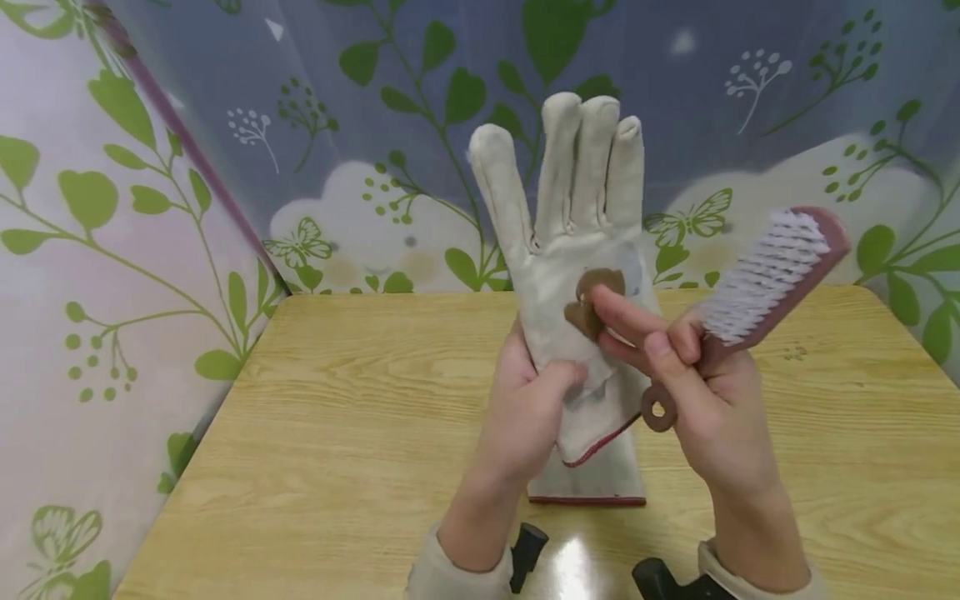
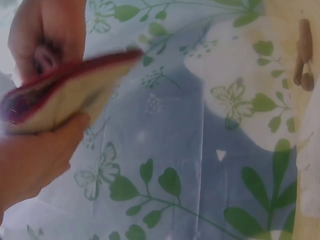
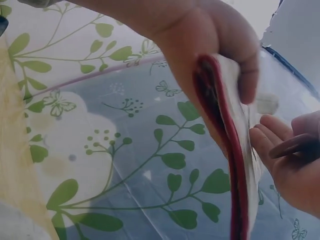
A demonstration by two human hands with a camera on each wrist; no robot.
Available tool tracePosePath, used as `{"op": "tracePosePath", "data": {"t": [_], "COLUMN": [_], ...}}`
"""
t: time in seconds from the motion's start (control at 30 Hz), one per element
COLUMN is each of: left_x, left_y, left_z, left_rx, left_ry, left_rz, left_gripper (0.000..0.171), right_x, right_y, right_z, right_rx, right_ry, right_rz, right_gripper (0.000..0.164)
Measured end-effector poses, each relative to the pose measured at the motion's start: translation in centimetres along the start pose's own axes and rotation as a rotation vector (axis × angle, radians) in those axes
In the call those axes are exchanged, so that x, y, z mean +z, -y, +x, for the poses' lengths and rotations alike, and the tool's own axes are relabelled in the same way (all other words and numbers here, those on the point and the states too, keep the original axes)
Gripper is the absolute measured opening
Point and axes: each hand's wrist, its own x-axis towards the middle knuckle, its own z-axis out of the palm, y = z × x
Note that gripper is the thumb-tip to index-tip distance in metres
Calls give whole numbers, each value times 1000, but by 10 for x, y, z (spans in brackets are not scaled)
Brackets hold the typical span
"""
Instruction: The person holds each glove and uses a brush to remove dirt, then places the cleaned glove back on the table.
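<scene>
A cream cloth work glove (image 1: 547,308) with a red hem is held upright above the table, its fingers pointing up. My left hand (image 1: 525,400) grips it near the cuff, thumb across the front. On its palm is a brown patch (image 1: 583,317), beside a greyish mark. In my right hand (image 1: 712,400) is a scrub brush (image 1: 776,275) with white bristles and a brownish-pink handle, bristle end up and to the right. Two fingertips of that hand reach the brown patch. The right wrist view shows the glove's cuff opening (image 3: 215,105) edge-on.
A second cream glove (image 1: 585,487) lies on the wooden table (image 1: 337,433) beneath the held one, partly hidden. Small brown stick-like pieces (image 2: 304,50) lie on the table in the left wrist view. A leaf-patterned curtain (image 1: 420,167) stands behind the table.
</scene>
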Motion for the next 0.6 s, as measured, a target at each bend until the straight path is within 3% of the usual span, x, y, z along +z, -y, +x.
{"op": "tracePosePath", "data": {"t": [0.1, 0.2, 0.27, 0.37, 0.47, 0.53, 0.6], "left_x": [-6, -13, -18, -24, -27, -28, -28], "left_y": [-2, -4, -6, -6, -6, -7, -7], "left_z": [1, 2, 3, 4, 4, 3, 3], "left_rx": [-68, -93, -92, -94, -102, -105, -103], "left_ry": [-13, -15, 5, 25, 34, 33, 34], "left_rz": [-142, -211, -238, -261, -277, -286, -288], "left_gripper": [52, 52, 53, 55, 57, 59, 62], "right_x": [-6, -13, -16, -17, -8, 2, 13], "right_y": [6, 13, 18, 20, 20, 18, 14], "right_z": [-1, -1, -1, -1, -2, -4, -6], "right_rx": [34, 81, 161, 219, 253, 229, 153], "right_ry": [-48, -169, -252, -273, -209, -152, -98], "right_rz": [62, -52, -212, -455, -727, -905, -1084], "right_gripper": [21, 9, 12, 34, 53, 59, 57]}}
